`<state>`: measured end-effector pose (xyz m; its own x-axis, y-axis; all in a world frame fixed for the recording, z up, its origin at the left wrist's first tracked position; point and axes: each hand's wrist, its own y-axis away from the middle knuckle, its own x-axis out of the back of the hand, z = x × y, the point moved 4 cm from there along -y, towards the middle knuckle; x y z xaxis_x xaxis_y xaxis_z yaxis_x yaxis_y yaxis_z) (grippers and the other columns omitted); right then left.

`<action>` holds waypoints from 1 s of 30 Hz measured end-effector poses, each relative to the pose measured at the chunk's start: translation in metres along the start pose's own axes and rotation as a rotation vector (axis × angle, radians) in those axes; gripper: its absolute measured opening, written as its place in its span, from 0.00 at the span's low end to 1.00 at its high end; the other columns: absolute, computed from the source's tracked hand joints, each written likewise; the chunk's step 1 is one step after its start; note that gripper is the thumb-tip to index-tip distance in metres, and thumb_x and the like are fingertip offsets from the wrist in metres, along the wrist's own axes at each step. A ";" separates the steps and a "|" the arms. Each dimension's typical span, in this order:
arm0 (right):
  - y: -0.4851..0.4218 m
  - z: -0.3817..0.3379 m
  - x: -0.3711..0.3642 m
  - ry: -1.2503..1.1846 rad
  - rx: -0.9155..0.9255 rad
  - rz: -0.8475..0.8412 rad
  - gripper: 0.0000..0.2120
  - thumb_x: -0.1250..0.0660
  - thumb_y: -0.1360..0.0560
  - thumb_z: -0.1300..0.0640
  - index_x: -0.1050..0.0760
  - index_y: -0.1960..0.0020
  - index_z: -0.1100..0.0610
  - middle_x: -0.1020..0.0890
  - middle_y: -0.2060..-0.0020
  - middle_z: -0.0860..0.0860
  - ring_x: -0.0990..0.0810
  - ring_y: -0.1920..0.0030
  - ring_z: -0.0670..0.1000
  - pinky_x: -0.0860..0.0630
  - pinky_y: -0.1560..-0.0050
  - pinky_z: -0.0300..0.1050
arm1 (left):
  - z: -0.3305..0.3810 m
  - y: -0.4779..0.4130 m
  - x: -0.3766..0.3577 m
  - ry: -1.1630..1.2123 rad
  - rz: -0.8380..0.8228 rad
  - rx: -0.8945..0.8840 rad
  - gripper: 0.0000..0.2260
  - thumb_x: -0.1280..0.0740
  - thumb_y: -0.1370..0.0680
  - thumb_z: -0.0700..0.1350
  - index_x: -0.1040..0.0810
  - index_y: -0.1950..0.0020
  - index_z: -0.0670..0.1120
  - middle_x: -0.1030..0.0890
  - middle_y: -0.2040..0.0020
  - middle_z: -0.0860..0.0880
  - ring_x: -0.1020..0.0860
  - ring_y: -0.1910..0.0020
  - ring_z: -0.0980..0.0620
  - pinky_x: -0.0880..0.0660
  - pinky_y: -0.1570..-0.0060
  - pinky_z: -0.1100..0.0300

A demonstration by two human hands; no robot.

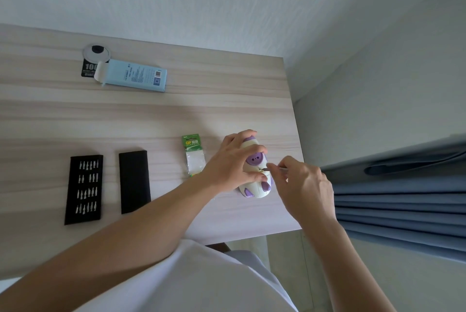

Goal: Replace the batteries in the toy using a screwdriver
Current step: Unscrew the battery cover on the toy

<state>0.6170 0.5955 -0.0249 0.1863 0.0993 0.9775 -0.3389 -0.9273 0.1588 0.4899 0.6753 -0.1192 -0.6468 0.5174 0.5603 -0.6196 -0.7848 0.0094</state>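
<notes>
Toy (253,160), white and purple, lies at 3 o'clock on the table (151,115), near the edge. Left hand (232,162) grips it from 9 o'clock, with fingers curled over the far end and thumb pressed on the body. Right hand (305,183), at 4 o'clock of the toy, pinches a thin screwdriver (264,168) between thumb and fingertips. The tip touches the toy's middle. Battery pack (193,152) lies just beside the toy at 9 o'clock. Bit tray (84,189) and black lid (134,181) are farther at 9 o'clock, and a blue box (136,75) at 11 o'clock.

Cream-and-purple toy (254,160), green battery pack (191,144), black bit tray (84,189), pale wood-grain table (151,115).
</notes>
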 end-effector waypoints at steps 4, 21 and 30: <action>-0.001 -0.001 -0.002 -0.114 0.022 -0.011 0.11 0.35 0.20 0.48 0.26 0.57 0.54 0.19 0.65 0.50 0.24 0.62 0.61 0.25 0.64 0.50 | -0.001 -0.003 -0.001 0.009 -0.011 -0.022 0.24 0.22 0.33 0.59 0.22 0.38 0.57 0.35 0.27 0.53 0.38 0.30 0.45 0.35 0.33 0.51; -0.003 0.004 -0.003 -0.182 0.088 0.063 0.07 0.33 0.22 0.53 0.26 0.58 0.52 0.24 0.67 0.48 0.29 0.65 0.57 0.29 0.68 0.49 | 0.001 -0.013 0.000 -0.005 -0.031 -0.055 0.23 0.22 0.32 0.56 0.22 0.40 0.54 0.35 0.28 0.52 0.38 0.30 0.44 0.38 0.33 0.56; -0.005 0.002 -0.001 -0.094 0.012 0.105 0.10 0.34 0.22 0.44 0.25 0.54 0.51 0.17 0.62 0.43 0.23 0.63 0.54 0.29 0.64 0.45 | 0.003 -0.012 0.002 -0.001 -0.045 -0.042 0.22 0.22 0.32 0.55 0.22 0.40 0.54 0.36 0.27 0.52 0.39 0.30 0.45 0.38 0.33 0.55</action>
<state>0.6207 0.5990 -0.0271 0.2365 -0.0324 0.9711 -0.3499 -0.9352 0.0540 0.4975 0.6851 -0.1159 -0.6171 0.5517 0.5611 -0.6666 -0.7454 -0.0001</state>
